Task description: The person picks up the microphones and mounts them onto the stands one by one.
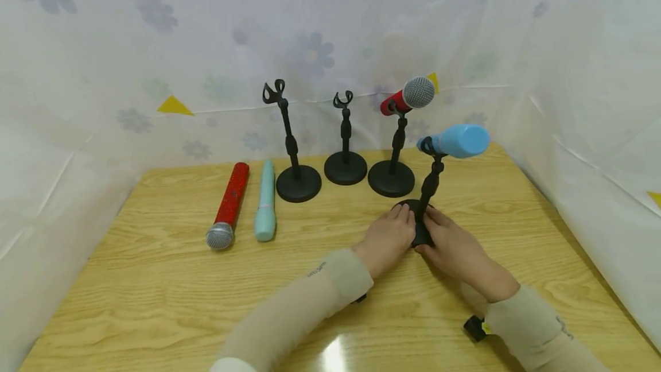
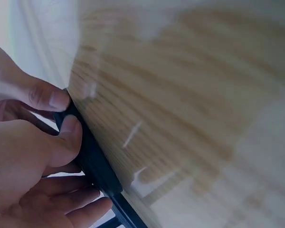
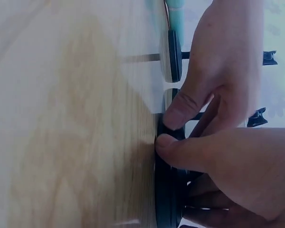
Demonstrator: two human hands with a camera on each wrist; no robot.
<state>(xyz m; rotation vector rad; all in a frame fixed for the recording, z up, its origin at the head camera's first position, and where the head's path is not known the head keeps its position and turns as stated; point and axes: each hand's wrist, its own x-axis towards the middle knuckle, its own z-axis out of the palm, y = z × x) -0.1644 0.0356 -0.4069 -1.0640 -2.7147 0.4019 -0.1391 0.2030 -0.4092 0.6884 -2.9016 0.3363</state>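
A black microphone stand (image 1: 430,185) with a round base (image 3: 167,194) stands at the right of the table. Its clip bears a light blue microphone (image 1: 459,141), tilted up with its thick end toward me. My left hand (image 1: 389,238) grips the base from the left, and my right hand (image 1: 459,248) grips it from the right. Both wrist views show thumbs pressed on the rim of the base, close to each other, with other fingers over its upper side. Just behind stands another stand (image 1: 397,151) carrying a red microphone (image 1: 393,102) with a silver mesh head.
Two stands with bare clips, a taller one (image 1: 291,145) and a shorter one (image 1: 346,131), stand along the back. On the left lie a red microphone (image 1: 232,200) and a mint-green microphone (image 1: 265,205). A flowered curtain (image 1: 217,33) surrounds the wooden table (image 1: 170,303).
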